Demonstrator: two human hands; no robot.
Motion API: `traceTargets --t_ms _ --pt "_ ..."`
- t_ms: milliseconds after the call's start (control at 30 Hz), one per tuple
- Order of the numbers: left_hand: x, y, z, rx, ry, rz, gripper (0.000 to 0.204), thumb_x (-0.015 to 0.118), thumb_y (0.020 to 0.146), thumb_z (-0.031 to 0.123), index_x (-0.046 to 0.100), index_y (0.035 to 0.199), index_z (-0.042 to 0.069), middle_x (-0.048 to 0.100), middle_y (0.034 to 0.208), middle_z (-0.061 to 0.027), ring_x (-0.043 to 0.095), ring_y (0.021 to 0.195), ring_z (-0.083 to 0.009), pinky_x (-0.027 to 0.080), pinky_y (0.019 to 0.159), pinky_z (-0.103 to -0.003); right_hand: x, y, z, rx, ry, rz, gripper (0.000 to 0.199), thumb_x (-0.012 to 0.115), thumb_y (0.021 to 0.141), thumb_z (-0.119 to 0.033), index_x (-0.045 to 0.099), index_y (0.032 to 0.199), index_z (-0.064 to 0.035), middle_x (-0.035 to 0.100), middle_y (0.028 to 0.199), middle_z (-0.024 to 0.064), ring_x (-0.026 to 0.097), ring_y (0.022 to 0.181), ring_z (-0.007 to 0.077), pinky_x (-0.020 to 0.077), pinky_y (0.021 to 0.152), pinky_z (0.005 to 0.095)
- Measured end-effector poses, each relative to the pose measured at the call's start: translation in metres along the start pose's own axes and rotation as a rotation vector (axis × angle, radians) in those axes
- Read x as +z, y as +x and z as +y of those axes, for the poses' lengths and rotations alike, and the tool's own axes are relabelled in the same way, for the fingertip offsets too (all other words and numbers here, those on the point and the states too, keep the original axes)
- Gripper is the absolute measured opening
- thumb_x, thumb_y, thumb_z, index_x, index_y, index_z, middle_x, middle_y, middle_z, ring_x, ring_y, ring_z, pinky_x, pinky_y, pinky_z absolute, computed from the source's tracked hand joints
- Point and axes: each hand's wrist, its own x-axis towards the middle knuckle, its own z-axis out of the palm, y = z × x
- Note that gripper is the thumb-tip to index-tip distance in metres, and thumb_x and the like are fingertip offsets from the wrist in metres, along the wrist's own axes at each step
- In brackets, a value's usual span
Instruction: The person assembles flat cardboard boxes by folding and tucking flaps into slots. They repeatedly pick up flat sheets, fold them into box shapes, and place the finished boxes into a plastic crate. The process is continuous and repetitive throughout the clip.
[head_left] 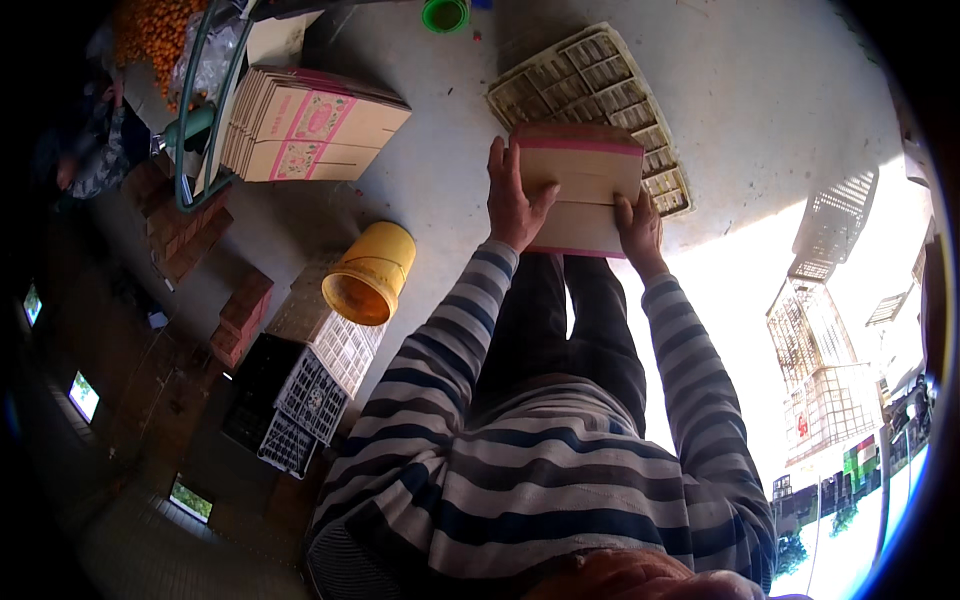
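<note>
A brown cardboard box (pixel 578 180) with pink edge bands is held out in front of my legs. My left hand (pixel 517 208) grips its left side, the thumb lying over the top face and the fingers stretched along the edge. On the right side, near the lower corner, my right hand (pixel 640 235) has hold of it, thumb on top; its other fingers are partly hidden. A seam runs across the face turned up to me. Beyond the box, partly covered by it, a dirty slatted plastic pallet (pixel 595 75) lies on the floor.
A stack of flattened cartons (pixel 310 125) stands at the far left beside a green metal frame (pixel 183 150), with orange fruit (pixel 155 35) behind. A yellow bucket (pixel 375 270) sits on plastic crates (pixel 312 385) to my left. More crates (pixel 825 370) stand in sunlight at right. Another person (pixel 95 150) is far left.
</note>
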Motion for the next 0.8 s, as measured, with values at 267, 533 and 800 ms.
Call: traceTargets --t_ms 267,533,800 --pt "-0.04 -0.013 0.031 -0.679 -1.062 0.215 0.056 0.041 0.103 0.046 0.062 0.118 -0.004 0.066 0.115 -0.0155 0.061 0.104 -0.0242 0.046 0.095 -0.039 -0.086 -0.022 -0.058 0.224 0.846 -0.073 0.061 0.034 0.106 -0.05 0.06 0.123 0.0024 0.066 0.114 0.014 0.063 0.107 0.0242 0.0489 0.096 0.0416" --pt "-0.033 -0.016 0.008 -0.794 -1.117 -0.04 0.061 0.042 0.1 0.056 0.061 0.122 0.002 0.067 0.12 -0.0109 0.063 0.105 -0.0202 0.046 0.093 -0.035 -0.118 -0.027 -0.033 0.497 0.898 -0.179 0.073 0.037 0.096 -0.07 0.063 0.117 -0.0052 0.068 0.105 0.009 0.063 0.098 0.0196 0.049 0.089 0.0388" --pt "0.0 -0.005 0.012 -0.073 0.017 0.255 0.029 0.074 0.082 0.018 0.061 0.103 0.004 0.061 0.093 -0.0133 0.061 0.09 -0.0302 0.05 0.081 -0.041 -0.056 -0.004 -0.013 0.323 -0.085 -0.123 0.041 0.058 0.09 -0.039 0.068 0.097 0.0007 0.069 0.093 0.026 0.066 0.098 0.0438 0.0507 0.081 0.0535"
